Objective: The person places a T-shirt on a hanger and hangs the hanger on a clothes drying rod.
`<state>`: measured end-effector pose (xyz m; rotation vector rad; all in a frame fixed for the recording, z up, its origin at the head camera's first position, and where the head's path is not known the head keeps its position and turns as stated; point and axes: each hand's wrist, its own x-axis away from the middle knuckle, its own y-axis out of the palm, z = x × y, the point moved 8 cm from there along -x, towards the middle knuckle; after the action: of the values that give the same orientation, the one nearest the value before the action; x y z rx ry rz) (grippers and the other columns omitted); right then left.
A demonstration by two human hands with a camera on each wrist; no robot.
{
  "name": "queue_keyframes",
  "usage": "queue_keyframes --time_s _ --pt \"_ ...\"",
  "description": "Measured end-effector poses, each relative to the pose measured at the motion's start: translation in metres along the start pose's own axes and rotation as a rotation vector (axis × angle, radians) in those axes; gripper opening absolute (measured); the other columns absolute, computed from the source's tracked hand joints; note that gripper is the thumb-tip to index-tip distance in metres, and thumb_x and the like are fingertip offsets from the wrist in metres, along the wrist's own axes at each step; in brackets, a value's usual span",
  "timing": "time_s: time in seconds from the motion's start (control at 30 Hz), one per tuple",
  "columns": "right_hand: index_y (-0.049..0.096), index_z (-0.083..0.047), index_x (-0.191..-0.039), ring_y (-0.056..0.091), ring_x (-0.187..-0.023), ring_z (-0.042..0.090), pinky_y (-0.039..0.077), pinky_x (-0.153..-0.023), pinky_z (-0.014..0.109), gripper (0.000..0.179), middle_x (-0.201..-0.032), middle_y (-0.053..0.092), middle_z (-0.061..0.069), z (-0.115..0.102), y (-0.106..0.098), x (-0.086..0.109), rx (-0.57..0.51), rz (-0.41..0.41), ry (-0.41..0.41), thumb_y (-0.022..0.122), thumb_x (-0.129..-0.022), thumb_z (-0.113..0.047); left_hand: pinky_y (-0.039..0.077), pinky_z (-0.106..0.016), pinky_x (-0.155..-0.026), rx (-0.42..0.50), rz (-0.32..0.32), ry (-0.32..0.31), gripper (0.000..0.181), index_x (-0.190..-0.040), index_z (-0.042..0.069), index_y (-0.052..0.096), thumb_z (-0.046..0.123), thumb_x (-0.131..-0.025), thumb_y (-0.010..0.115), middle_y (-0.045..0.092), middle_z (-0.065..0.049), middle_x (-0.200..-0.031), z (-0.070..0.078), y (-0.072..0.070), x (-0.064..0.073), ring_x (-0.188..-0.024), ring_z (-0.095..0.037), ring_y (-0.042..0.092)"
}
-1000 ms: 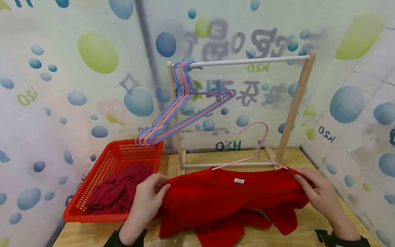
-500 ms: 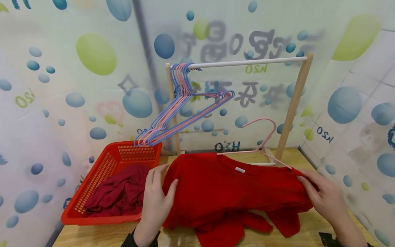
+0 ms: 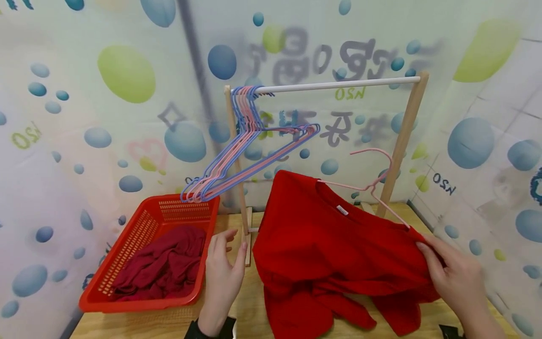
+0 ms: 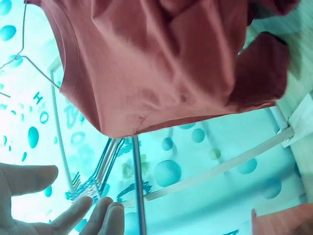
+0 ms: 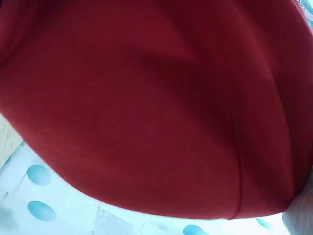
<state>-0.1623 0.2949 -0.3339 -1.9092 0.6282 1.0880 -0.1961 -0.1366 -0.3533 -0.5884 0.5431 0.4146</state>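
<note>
A red sweater with a white neck label hangs on a pink wire hanger, tilted so its left shoulder in the head view is higher. My right hand pinches the lower shoulder, with the hanger's end inside the cloth there. Apart from the sweater, my left hand is between it and the basket, fingers loosely bent around nothing. The left wrist view has the left hand's fingers below the sweater. Red cloth fills most of the right wrist view.
A wooden rack with a white rail stands at the back of the table. Several blue and pink hangers cluster at the rail's left end. A red basket on the left holds dark red clothing.
My left hand has let go of the sweater's shoulder and moved away from it. The sweater and hanger have risen and tilted, left side up, while the right hand keeps its hold.
</note>
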Motion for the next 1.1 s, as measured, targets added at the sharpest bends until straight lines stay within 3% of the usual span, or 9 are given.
queue_keyframes --time_s 0.1,0.23,0.27,0.33,0.4,0.47,0.63,0.9,1.1 --pt "0.076 0.01 -0.101 0.063 -0.087 -0.002 0.025 -0.093 -0.006 0.026 -0.087 0.074 0.029 0.001 -0.001 0.0 0.051 -0.003 0.015 0.072 -0.095 -0.015 0.056 -0.049 -0.082 0.02 -0.011 -0.015 0.033 -0.122 -0.005 0.063 0.003 -0.091 0.073 0.066 -0.016 -0.114 -0.004 0.004 -0.001 -0.105 -0.03 0.063" --pt "0.076 0.011 -0.104 0.069 -0.08 0.03 0.024 -0.093 -0.006 0.026 -0.089 0.074 0.03 0.003 -0.002 -0.001 0.099 0.014 0.02 0.071 -0.095 -0.013 0.056 -0.05 -0.08 0.029 -0.012 -0.019 0.034 -0.122 -0.006 0.063 0.002 -0.091 0.073 0.067 -0.017 -0.113 -0.007 0.006 -0.001 -0.103 -0.03 0.064" --pt "0.075 0.012 -0.104 0.07 -0.079 0.032 0.034 -0.089 -0.003 0.025 -0.089 0.074 0.03 0.004 -0.002 -0.002 0.11 0.023 0.013 0.071 -0.095 -0.011 0.056 -0.05 -0.08 0.03 -0.014 -0.023 0.034 -0.122 -0.006 0.063 0.002 -0.091 0.073 0.067 -0.017 -0.113 -0.008 0.007 -0.001 -0.103 -0.03 0.064" --pt "0.075 0.013 -0.104 0.07 -0.075 0.039 0.052 -0.074 0.012 0.024 -0.088 0.073 0.031 0.004 -0.003 -0.004 0.136 0.035 0.008 0.072 -0.093 -0.008 0.056 -0.049 -0.08 0.026 -0.017 -0.036 0.034 -0.122 -0.006 0.063 0.003 -0.091 0.073 0.067 -0.016 -0.113 -0.01 0.007 -0.001 -0.103 -0.03 0.064" --pt "0.074 0.014 -0.106 0.065 -0.068 0.05 0.054 -0.058 0.036 0.023 -0.087 0.072 0.032 0.005 -0.003 -0.008 0.161 0.037 0.006 0.073 -0.09 -0.002 0.056 -0.049 -0.081 0.023 -0.024 -0.056 0.034 -0.123 -0.006 0.063 0.004 -0.091 0.073 0.067 -0.016 -0.113 -0.012 0.008 -0.001 -0.104 -0.03 0.064" --pt "0.073 0.014 -0.106 0.064 -0.067 0.053 0.043 -0.053 0.057 0.023 -0.087 0.072 0.034 0.005 -0.004 -0.011 0.182 0.049 0.012 0.074 -0.086 0.003 0.056 -0.049 -0.082 0.021 -0.03 -0.078 0.034 -0.123 -0.005 0.063 0.005 -0.091 0.073 0.068 -0.016 -0.114 -0.013 0.008 -0.002 -0.104 -0.029 0.064" --pt "0.071 0.015 -0.112 0.065 -0.081 0.057 0.044 -0.063 0.067 0.026 -0.099 0.071 0.037 0.01 -0.003 -0.021 0.21 0.067 0.091 0.071 -0.089 0.004 0.056 -0.049 -0.082 0.016 -0.032 -0.098 0.034 -0.122 -0.005 0.064 0.005 -0.092 0.073 0.068 -0.016 -0.114 -0.014 0.007 -0.002 -0.104 -0.029 0.064" --pt "0.07 0.015 -0.12 0.064 -0.09 0.058 0.048 -0.071 0.066 0.029 -0.106 0.069 0.038 0.02 -0.006 -0.039 0.258 0.069 0.17 0.065 -0.096 -0.001 0.056 -0.048 -0.083 0.014 -0.042 -0.106 0.034 -0.123 -0.004 0.063 0.006 -0.092 0.072 0.068 -0.016 -0.115 -0.016 0.01 -0.003 -0.105 -0.029 0.064" --pt "0.068 0.014 -0.122 0.063 -0.083 0.058 0.046 -0.058 0.064 0.031 -0.108 0.068 0.039 0.024 -0.011 -0.051 0.312 0.078 0.164 0.062 -0.099 -0.005 0.056 -0.048 -0.084 0.019 -0.046 -0.114 0.033 -0.124 -0.003 0.063 0.006 -0.093 0.072 0.068 -0.015 -0.115 -0.017 0.011 -0.003 -0.105 -0.029 0.064"
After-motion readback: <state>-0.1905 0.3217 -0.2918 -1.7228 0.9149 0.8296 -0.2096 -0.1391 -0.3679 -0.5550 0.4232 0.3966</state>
